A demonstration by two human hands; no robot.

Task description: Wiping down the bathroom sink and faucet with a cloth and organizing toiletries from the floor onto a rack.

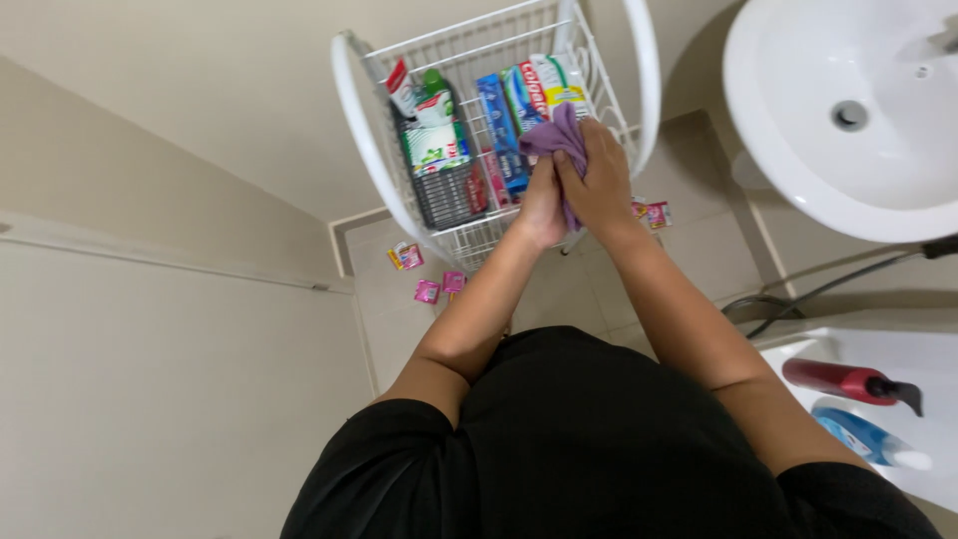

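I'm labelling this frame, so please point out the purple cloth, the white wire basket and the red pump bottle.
purple cloth (555, 133): head view, bunched upper fold.
white wire basket (469, 38): head view, far wire wall.
red pump bottle (826, 376): head view, middle of body.

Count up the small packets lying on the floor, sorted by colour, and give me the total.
Pink packets: 3
Orange-and-pink packets: 1
Total: 4, counting only those in view beside the white wire basket; more may lie hidden under it.
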